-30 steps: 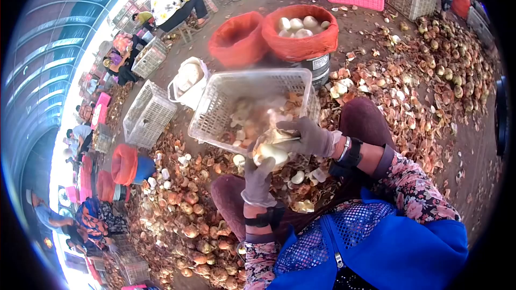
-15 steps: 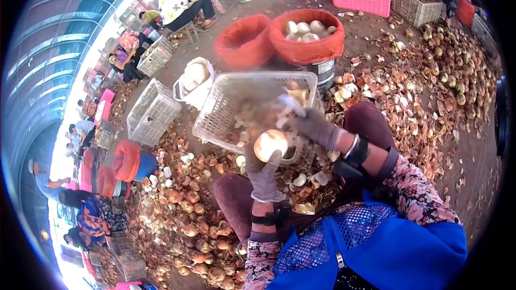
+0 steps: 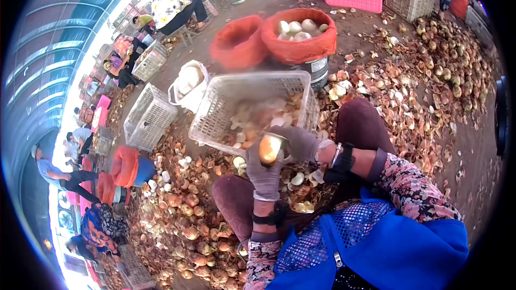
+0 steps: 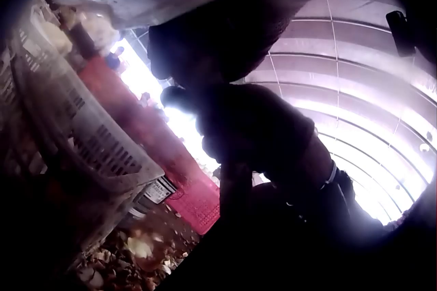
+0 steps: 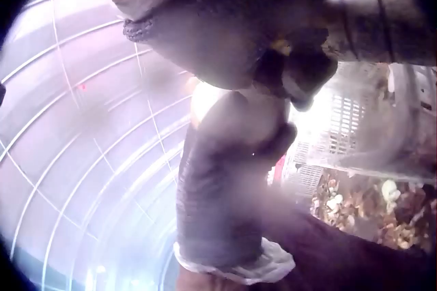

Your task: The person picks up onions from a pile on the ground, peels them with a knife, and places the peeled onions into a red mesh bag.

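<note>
My gloved left hand (image 3: pixel 264 177) grips an onion (image 3: pixel 270 149) with brown skin on its near side. Curled against the upper right of that onion are the fingers of my gloved right hand (image 3: pixel 302 143); I cannot tell whether they also hold a small tool. From the right wrist, the pale onion (image 5: pixel 239 103) shows between the left hand (image 5: pixel 222 182) below and the right hand (image 5: pixel 225 28) above. Both hands are over the near edge of a white plastic crate (image 3: pixel 212 138) with peel and pale pieces inside. In the left wrist view the right hand (image 4: pixel 256 124) is a dark silhouette.
Beyond the crate stand a red-lined bucket (image 3: pixel 298 53) of peeled onions, a second red-lined container (image 3: pixel 236 40) and a white bucket (image 3: pixel 200 99). Unpeeled onions (image 3: pixel 188 231) lie at the left, loose peel (image 3: pixel 387 107) at the right. Several people (image 3: pixel 172 5) sit farther off.
A second ago both hands were at an onion with loose skin. Half a second ago the right hand swung over the crate, blurred, with something pale. Now it is back at the onion in the left hand.
</note>
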`<action>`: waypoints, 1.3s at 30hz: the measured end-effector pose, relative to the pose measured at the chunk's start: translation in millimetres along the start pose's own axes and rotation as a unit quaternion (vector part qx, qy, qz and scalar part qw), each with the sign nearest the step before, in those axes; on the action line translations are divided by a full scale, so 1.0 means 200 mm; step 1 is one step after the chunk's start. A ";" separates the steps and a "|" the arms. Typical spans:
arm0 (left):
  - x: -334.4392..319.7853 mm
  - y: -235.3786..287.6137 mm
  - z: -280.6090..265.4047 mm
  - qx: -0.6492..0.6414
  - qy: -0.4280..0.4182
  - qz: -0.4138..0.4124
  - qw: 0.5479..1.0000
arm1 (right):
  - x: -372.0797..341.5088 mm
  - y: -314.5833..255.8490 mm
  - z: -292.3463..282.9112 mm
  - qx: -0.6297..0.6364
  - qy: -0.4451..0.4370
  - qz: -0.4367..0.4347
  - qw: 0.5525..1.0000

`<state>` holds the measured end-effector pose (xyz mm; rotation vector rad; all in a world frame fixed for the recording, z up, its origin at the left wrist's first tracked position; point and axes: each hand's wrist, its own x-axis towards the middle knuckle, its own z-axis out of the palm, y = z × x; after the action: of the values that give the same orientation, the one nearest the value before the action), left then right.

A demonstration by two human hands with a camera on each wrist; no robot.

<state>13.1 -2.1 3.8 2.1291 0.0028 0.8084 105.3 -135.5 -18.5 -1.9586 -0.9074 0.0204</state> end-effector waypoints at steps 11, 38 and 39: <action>-0.01 0.01 -0.02 -0.161 -0.028 -0.043 0.986 | 0.04 -0.17 -0.22 0.120 -0.098 0.142 0.978; 0.02 -0.02 -0.05 -0.066 0.040 -0.055 0.996 | 0.01 -0.03 -0.25 -0.036 0.119 -0.064 0.990; 0.02 -0.03 -0.04 -0.053 0.029 -0.063 0.996 | -0.01 -0.01 -0.20 -0.064 0.094 -0.091 0.989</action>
<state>12.3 8.6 5.9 1.9843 0.1199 0.7785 117.2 -165.0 5.3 -1.9480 -0.9778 -0.3295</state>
